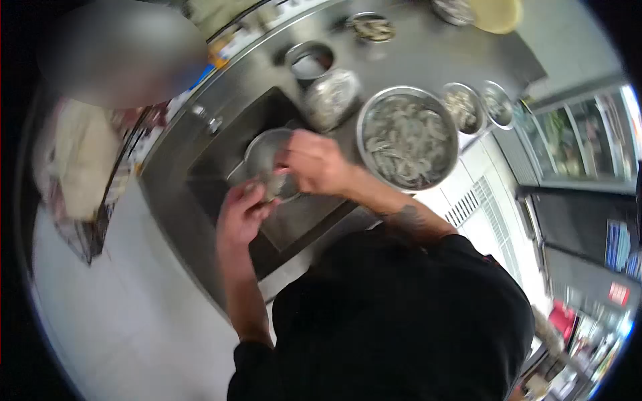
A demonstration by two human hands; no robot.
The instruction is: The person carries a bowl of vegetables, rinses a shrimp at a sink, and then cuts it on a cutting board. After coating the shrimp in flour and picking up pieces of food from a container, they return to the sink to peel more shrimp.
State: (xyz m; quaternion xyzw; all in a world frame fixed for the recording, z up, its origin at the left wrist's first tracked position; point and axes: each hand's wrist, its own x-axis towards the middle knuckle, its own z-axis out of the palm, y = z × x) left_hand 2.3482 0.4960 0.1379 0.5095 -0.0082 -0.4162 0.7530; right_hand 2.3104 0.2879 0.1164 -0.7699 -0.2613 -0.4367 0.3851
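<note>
My left hand (242,212) holds a greyish shrimp (273,184), blurred by motion, over a round metal bowl (262,148) in the dark sink. My right hand (313,164) is closed beside the shrimp's upper end; its fingertips are blurred, and what they pinch cannot be made out. Right of my right hand stands a large metal bowl (409,137) full of grey shrimp. A plastic bag (332,99) with pale contents lies above my hands, next to a metal pot (309,61).
Two smaller metal bowls (463,107) (497,105) of shrimp stand right of the large bowl. Farther back are a small bowl (372,28) and a yellowish basin (496,15). A faucet (212,123) rises at the sink's left edge. A glass-door fridge (582,137) stands right.
</note>
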